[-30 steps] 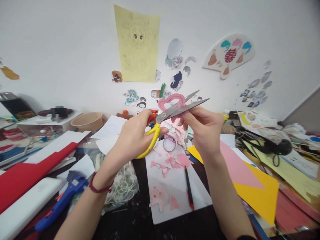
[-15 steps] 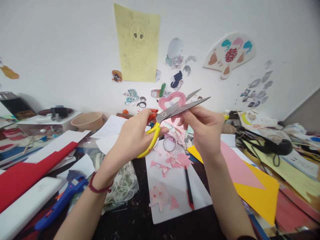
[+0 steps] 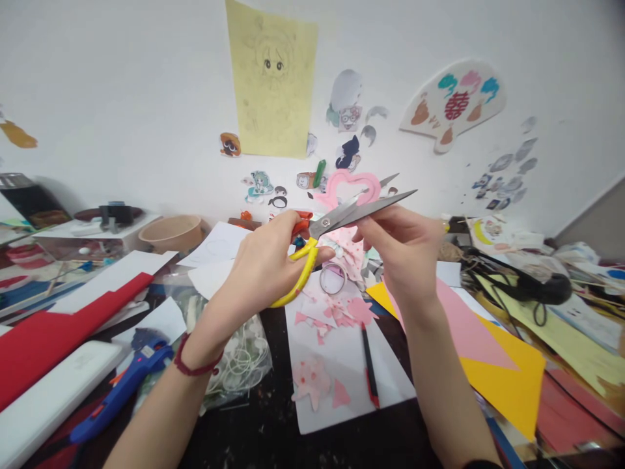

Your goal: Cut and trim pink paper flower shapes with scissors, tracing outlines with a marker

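My left hand (image 3: 273,257) is closed around the handles of a pair of scissors (image 3: 349,218), one loop yellow and the other orange-red. Its blades are parted and point to the right, crossing the pink heart-shaped paper cutout (image 3: 336,185). The cutout has an open middle, and part of a blade shows through it. My right hand (image 3: 398,244) pinches the cutout's lower edge behind the blades; its fingertips are partly hidden. Below both hands, a white sheet (image 3: 325,417) carries pink paper scraps (image 3: 336,312), a spotted pink piece (image 3: 311,383) and a red-and-black pen (image 3: 370,365).
A roll of tape (image 3: 333,279) stands behind the scraps. To the left lie a blue glue gun (image 3: 124,384), a white box (image 3: 61,384), red card (image 3: 73,335) and a plastic bag (image 3: 239,371). Yellow card (image 3: 512,391) and pink paper (image 3: 469,326) lie at right.
The pink cutout has turned and shifted to the right, its opening now further along the blades. Both hands stay nearly in place, and the scissors' blades remain parted. The camera view has shifted slightly.
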### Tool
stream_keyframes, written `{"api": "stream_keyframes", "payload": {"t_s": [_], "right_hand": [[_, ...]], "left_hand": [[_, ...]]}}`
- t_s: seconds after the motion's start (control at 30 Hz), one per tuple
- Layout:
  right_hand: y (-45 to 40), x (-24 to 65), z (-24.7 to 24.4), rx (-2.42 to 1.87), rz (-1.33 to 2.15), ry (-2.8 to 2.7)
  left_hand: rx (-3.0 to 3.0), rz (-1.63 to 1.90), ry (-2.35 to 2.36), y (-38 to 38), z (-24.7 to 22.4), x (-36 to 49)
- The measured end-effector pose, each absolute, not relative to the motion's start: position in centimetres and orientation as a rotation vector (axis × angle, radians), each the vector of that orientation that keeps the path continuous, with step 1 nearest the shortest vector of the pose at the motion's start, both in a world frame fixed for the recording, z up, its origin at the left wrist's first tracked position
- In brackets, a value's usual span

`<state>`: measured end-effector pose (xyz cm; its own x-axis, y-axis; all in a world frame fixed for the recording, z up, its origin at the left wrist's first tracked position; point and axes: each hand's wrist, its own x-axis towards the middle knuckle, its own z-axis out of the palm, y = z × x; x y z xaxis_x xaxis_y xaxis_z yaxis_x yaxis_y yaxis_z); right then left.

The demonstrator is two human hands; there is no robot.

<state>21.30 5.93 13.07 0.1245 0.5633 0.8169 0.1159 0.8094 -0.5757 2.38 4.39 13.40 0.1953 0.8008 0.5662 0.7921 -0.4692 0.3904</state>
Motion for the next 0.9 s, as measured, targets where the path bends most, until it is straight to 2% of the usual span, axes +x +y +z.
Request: {"api": "stream_keyframes", "payload": {"t_s": [0.43, 0.9], "right_hand": [[5.91, 21.9, 13.12, -0.582, 0.198, -1.421], [5.53, 21.91, 13.41, -0.559, 0.302, -1.441]], "left_hand": [[2.455, 1.155, 1.653, 3.77, 13.7, 2.3], [2.465, 1.123, 1.649, 3.59, 13.63, 2.45]]}}
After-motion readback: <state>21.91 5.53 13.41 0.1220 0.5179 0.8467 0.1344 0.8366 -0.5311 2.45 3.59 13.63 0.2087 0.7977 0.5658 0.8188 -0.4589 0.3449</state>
